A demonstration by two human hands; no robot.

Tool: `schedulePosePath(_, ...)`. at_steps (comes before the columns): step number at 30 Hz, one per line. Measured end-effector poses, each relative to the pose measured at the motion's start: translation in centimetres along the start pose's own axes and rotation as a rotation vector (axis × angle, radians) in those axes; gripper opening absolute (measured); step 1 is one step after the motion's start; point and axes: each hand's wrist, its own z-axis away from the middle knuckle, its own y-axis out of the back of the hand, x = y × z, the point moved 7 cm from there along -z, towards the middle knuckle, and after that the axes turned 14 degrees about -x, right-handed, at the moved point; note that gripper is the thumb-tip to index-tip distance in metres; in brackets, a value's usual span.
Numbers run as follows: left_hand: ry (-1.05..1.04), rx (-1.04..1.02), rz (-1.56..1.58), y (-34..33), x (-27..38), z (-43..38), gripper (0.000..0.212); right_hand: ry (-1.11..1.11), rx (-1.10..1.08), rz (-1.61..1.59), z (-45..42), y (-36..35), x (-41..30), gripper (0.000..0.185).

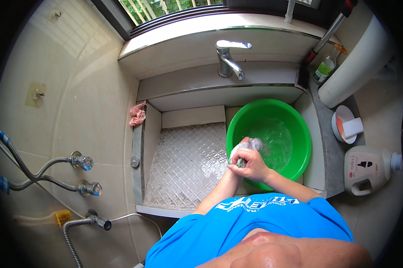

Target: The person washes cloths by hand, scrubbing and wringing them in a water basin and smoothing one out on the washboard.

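A green plastic basin (303,134) stands at the right side of a tiled sink, with rippled water inside. Over its left part, a wet, light-coloured cloth (256,144) is bunched between my hands. My left hand (238,152) is mostly hidden by the cloth; a fingertip shows above it. Closed around the cloth near that wrist is my right hand (251,164). Which fingers press on which part of the cloth cannot be told.
A chrome faucet (226,62) rises behind the basin. Ribbed tile (188,164) lies left, a pink crumpled cloth (138,114) on the left rim. Along the right stand a brush (303,77), a bottle (325,69), a white bowl (337,129) and a large plastic jug (365,171).
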Motion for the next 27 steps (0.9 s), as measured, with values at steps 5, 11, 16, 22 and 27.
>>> schedulePosePath(5,0.248,-0.150,-0.323,-1.6,-1.1,-1.6,0.020,-0.051,0.489,0.122,2.1,2.3,4.8,0.014)
schedulePosePath(11,0.235,0.547,-0.564,0.4,-0.7,-0.9,0.021,-0.156,0.651,0.138,4.6,5.1,9.5,0.015)
schedulePosePath(16,0.153,0.453,-0.967,-0.2,0.6,-0.9,0.029,-0.434,0.706,0.304,7.3,7.4,17.7,0.020)
schedulePosePath(22,0.295,0.608,-0.948,-3.3,0.2,-0.8,0.059,-0.776,0.812,0.614,15.2,11.7,26.1,0.033)
schedulePosePath(27,0.243,0.680,-0.978,-3.1,1.4,-0.3,0.066,-1.159,0.735,0.430,15.6,8.3,28.1,0.059)
